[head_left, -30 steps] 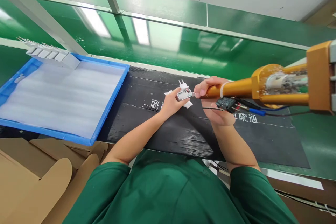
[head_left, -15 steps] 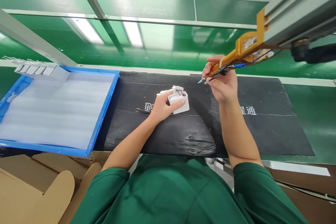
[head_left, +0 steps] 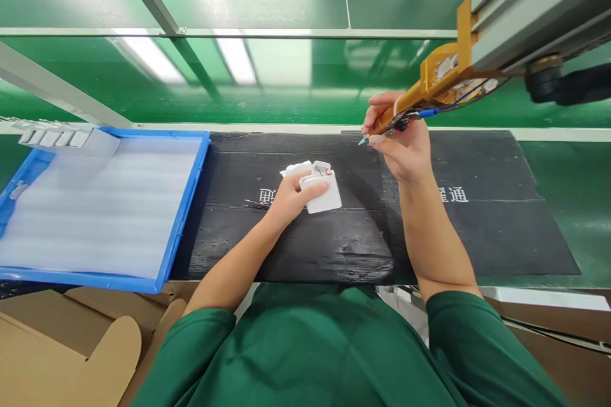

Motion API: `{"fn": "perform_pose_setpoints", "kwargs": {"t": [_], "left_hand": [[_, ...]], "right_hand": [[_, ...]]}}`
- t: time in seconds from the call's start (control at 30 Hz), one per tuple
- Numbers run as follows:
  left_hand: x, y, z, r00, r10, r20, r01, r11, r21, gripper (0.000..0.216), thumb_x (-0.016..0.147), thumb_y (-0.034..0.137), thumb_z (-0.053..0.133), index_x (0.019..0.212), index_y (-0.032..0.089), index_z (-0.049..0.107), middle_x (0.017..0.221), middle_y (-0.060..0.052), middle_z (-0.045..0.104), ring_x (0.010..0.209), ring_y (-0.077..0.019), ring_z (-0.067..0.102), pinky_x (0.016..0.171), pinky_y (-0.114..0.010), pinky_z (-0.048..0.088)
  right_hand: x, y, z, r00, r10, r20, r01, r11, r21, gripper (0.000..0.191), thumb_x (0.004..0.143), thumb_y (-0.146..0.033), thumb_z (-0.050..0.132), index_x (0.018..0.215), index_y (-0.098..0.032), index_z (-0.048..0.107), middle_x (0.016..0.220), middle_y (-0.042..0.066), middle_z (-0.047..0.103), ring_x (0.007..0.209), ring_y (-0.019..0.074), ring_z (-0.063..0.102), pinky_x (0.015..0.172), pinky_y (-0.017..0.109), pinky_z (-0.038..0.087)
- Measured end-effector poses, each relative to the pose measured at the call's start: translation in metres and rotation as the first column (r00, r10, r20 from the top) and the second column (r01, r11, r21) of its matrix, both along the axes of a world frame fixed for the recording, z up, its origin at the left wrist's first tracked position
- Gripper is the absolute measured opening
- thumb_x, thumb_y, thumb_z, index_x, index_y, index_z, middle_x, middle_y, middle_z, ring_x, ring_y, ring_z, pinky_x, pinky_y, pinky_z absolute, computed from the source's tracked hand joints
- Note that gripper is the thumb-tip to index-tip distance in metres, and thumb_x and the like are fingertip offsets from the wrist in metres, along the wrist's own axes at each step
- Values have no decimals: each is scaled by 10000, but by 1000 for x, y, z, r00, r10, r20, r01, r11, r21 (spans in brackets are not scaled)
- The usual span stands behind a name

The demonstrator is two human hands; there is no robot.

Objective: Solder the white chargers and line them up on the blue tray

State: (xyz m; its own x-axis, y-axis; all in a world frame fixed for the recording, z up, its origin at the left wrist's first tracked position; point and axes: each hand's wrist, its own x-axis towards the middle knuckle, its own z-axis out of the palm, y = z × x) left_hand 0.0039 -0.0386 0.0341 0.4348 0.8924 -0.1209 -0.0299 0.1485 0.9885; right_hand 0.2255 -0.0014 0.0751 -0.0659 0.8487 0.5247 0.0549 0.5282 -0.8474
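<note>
My left hand grips a small white plastic housing, thumb across its front face and fingers behind. At the housing's upper edge a white piece stands up, with a bit of red wire beside it. Thin dark wires lie at the left of this hand. My right hand is closed around an orange dispenser-like tool that hangs from a metal arm. The tool's teal tip points down and left, up and to the right of the housing, apart from it.
A blue tray lined with white foam stands at the left. Several white housings sit in a row at its back corner. Black sheeting covers the bench. A grey metal beam overhangs the right side. Cardboard lies below left.
The housing has tipped in my left hand, so its front face shows more and its open top less. My right hand keeps its hold on the tool, nearly still.
</note>
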Motion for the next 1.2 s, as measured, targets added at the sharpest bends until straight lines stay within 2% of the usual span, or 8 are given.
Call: {"fn": "perform_pose_setpoints", "kwargs": {"t": [0.17, 0.37, 0.53, 0.7, 0.83, 0.97, 1.07, 1.2], "left_hand": [[1, -3, 5, 974, -32, -224, 70, 984, 163, 409, 738, 438, 718, 1040, 164, 692, 975, -63, 725, 861, -209, 665, 766, -292, 510], [4, -1, -1, 791, -132, -597, 262, 955, 135, 294, 727, 384, 701, 930, 177, 657, 852, -33, 711, 812, -230, 664, 797, -335, 517], [10, 3, -13, 872, -165, -461, 237, 966, 101, 465, 776, 470, 686, 1130, 174, 626, 1087, -84, 714, 991, -249, 669, 911, -359, 498], [18, 3, -25, 937, -92, -338, 186, 948, 257, 405, 858, 232, 509, 1257, 166, 517, 1114, -85, 713, 967, -183, 655, 937, -341, 485], [14, -2, -17, 862, -69, -502, 338, 817, 468, 480, 853, 185, 464, 1331, 145, 489, 1133, -93, 690, 1114, -238, 558, 1048, -412, 410], [6, -10, -2, 778, -75, -624, 476, 718, 507, 572, 954, 282, 411, 1503, 150, 321, 1329, -117, 595, 1204, -264, 488, 1105, -460, 346], [4, -14, 0, 749, -13, -662, 478, 702, 527, 498, 984, 307, 395, 1455, 143, 401, 1269, -135, 623, 1191, -270, 516, 1055, -431, 401], [5, -14, -3, 710, -8, -705, 477, 741, 473, 381, 957, 392, 509, 1271, 181, 553, 1156, -114, 672, 1089, -264, 610, 925, -361, 485]], "right_hand": [[3, 2, -2, 999, 0, 33, 0, 1000, -6, 529, 674, -649, 751, 1064, -339, 572, 1058, 24, 630, 859, 189, 621, 718, 393, 599], [3, 3, -3, 1000, 3, 31, -3, 1000, -6, 574, 653, -656, 764, 1088, -345, 558, 995, 26, 620, 898, 212, 629, 735, 414, 596], [0, 0, 1, 1000, -22, 22, 23, 999, -49, 576, 632, -694, 755, 1043, -341, 558, 984, 30, 614, 912, 225, 633, 688, 400, 587], [0, 0, 1, 999, -4, 37, 6, 999, -43, 588, 633, -715, 744, 1053, -346, 561, 990, 26, 631, 877, 213, 649, 671, 392, 596], [1, 2, -2, 1000, 14, 21, -14, 1000, -18, 594, 631, -710, 753, 1079, -361, 579, 963, 19, 647, 918, 238, 667, 725, 438, 596], [1, 2, -2, 1000, 21, -2, -21, 1000, -14, 572, 632, -682, 771, 1076, -366, 599, 960, 13, 668, 908, 237, 670, 754, 472, 596], [-1, 0, 1, 1000, 6, -20, -7, 1000, -28, 570, 618, -692, 773, 1037, -346, 603, 973, 17, 674, 879, 227, 662, 752, 473, 595], [-4, -2, 7, 1000, -22, -17, 21, 997, -79, 579, 595, -708, 773, 988, -325, 588, 1013, 23, 677, 852, 213, 643, 787, 490, 588]]}}
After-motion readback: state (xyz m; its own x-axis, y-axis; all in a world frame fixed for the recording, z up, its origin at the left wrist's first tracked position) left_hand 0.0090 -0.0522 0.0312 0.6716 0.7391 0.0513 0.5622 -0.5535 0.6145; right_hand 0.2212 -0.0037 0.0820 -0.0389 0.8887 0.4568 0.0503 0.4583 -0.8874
